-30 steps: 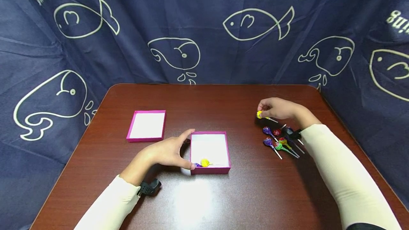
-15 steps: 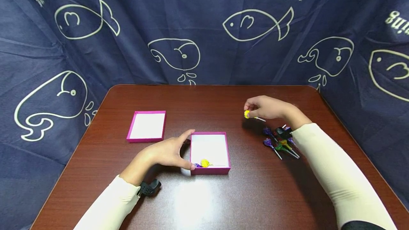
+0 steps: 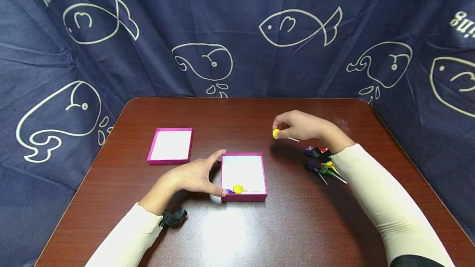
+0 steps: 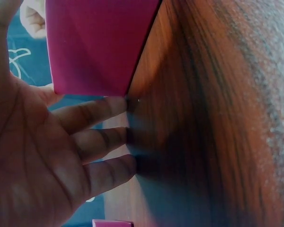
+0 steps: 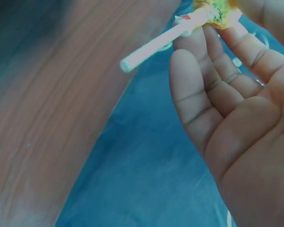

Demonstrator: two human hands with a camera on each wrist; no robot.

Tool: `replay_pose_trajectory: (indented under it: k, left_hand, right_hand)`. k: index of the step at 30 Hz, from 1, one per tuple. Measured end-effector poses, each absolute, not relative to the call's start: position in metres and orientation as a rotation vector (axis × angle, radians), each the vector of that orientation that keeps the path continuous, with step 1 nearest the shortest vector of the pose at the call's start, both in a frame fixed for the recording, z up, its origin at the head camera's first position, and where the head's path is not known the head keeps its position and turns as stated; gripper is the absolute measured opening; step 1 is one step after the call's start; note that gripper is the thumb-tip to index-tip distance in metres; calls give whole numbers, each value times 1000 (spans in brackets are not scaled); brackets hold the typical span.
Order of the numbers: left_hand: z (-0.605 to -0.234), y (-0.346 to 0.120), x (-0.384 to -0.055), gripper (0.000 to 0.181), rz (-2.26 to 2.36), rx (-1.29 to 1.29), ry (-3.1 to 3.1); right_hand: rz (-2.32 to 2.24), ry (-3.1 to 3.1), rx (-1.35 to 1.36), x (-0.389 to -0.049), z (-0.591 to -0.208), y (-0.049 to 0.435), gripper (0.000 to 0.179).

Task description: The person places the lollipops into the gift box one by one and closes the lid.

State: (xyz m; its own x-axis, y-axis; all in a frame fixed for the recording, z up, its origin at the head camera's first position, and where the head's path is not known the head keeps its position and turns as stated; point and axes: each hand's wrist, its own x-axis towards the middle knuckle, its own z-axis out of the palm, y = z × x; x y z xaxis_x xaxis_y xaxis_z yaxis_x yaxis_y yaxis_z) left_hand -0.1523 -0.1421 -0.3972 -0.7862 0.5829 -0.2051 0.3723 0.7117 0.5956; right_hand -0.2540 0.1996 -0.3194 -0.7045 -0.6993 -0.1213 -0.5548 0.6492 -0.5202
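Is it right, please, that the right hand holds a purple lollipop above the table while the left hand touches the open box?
Not quite: the lollipop that the right hand holds above the table is yellow, not purple, as the head view shows. The left hand does touch the open box.

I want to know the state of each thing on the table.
Right box: open, holding a yellow lollipop and a purple one
Left box: open side up
Held lollipop: pinched by right hand
Loose lollipops: lying bunched, partly hidden
Left hand: touching right box
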Motion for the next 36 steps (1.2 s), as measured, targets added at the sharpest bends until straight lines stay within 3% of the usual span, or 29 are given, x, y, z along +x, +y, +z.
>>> replay_pose_trajectory:
  k: [20, 36]
  left_hand:
    - [-392, -141, -154, 120, 754, 744, 2542]
    - [-395, -142, -152, 121, 752, 749, 2544]
  right_hand:
    - [-664, 2471, -1279, -234, -310, 149, 5]
    - [-632, 2413, -1490, -218, -324, 112, 12]
